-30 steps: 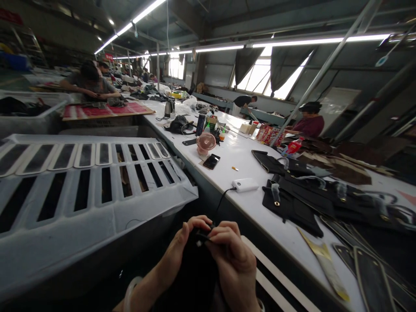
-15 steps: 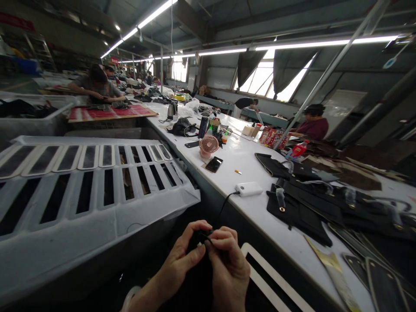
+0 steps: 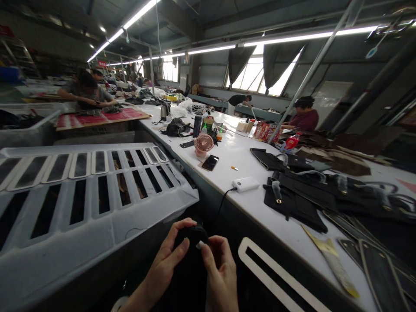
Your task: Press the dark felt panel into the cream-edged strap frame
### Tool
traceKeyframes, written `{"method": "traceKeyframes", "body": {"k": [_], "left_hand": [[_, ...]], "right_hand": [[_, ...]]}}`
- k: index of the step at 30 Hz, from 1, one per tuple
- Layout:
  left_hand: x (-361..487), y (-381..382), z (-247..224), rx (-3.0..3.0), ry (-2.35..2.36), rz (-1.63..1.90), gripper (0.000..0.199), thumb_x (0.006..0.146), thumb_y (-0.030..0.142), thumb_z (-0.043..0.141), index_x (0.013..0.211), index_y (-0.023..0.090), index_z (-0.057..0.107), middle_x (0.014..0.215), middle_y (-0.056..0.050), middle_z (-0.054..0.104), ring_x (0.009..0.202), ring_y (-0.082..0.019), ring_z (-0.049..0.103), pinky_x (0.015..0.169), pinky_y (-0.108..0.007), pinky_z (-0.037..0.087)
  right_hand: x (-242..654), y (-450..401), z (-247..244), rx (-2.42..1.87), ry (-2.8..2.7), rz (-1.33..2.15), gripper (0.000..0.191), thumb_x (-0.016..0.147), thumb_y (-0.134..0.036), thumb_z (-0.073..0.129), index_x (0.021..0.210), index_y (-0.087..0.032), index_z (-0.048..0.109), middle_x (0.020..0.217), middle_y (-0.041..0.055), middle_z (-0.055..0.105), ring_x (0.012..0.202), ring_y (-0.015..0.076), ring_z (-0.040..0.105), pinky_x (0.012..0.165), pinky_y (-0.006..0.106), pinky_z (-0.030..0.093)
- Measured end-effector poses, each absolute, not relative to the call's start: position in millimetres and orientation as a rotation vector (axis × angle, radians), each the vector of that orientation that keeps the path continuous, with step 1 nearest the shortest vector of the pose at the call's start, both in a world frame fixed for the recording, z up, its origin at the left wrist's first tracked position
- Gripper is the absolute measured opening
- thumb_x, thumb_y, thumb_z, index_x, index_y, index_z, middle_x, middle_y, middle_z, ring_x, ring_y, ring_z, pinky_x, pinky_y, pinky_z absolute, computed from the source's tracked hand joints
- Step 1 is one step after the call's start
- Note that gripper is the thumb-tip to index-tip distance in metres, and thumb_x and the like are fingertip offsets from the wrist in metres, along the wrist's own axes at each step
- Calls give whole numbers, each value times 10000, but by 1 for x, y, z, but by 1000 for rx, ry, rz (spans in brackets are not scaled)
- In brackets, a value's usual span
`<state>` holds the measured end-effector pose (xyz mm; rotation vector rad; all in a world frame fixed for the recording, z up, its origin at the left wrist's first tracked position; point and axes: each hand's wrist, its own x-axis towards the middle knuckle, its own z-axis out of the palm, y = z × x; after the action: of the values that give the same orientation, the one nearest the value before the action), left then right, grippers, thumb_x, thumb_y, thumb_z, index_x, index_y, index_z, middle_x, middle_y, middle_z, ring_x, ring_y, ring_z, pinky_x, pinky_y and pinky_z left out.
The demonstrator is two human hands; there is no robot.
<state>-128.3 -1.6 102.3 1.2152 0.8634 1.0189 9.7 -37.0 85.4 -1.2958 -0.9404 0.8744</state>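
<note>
Workshop: long white worktable [image 3: 234,149], black cut pieces [image 3: 294,208], strip lights [image 3: 139,15], workers [image 3: 305,120].

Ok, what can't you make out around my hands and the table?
Head view:
Dark thing in the left hand: outline lost against dark surroundings.
Pale tip at the right hand: too small to identify.
Cable: far end lost in darkness below the table.
Pale frame: lower end cut off by the bottom edge.
Bottle: label print too small to read.
</note>
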Motion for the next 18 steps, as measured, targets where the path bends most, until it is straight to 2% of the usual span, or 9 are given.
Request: {"method": "traceKeyframes", "body": {"k": [5, 11, 15, 18], "left_hand": [[-128, -5, 97, 1337, 908, 1061, 290, 942, 399, 496, 1213, 304, 540, 1366, -7, 504, 1351, -242, 362, 1170, -361, 202], [-121, -8, 101, 1292, 933, 1030, 428, 943, 425, 491, 1355, 317, 452, 1460, 2, 452, 1375, -231, 361, 1192, -401, 194], [-122, -19, 94, 1238, 1129, 1071, 525, 896, 469, 557, 1380, 282, 479, 1448, -15, 489, 1364, -253, 394, 1171, -415, 272], [-128, -28, 87, 1338, 1294, 1082, 493, 862, 458, 610, 1316, 270, 570, 1356, -16, 582, 1311, -279, 468, 1117, -390, 374]], "right_hand": [[1, -35, 98, -1374, -1092, 768, 302, 900, -520, 507, 869, -221, 532, 748, 1, 602, 661, 162, 558, 593, 262, 454], [-3, -32, 101, -1339, -1011, 779, 327, 918, -523, 480, 790, -223, 505, 709, -26, 555, 658, 143, 543, 608, 249, 446], [-1, -29, 93, -1320, -1001, 815, 306, 921, -511, 502, 808, -226, 510, 722, -30, 569, 672, 142, 555, 632, 246, 461], [-6, -35, 81, -1331, -982, 795, 267, 908, -497, 538, 927, -231, 545, 799, -11, 610, 748, 163, 590, 687, 260, 481]]}}
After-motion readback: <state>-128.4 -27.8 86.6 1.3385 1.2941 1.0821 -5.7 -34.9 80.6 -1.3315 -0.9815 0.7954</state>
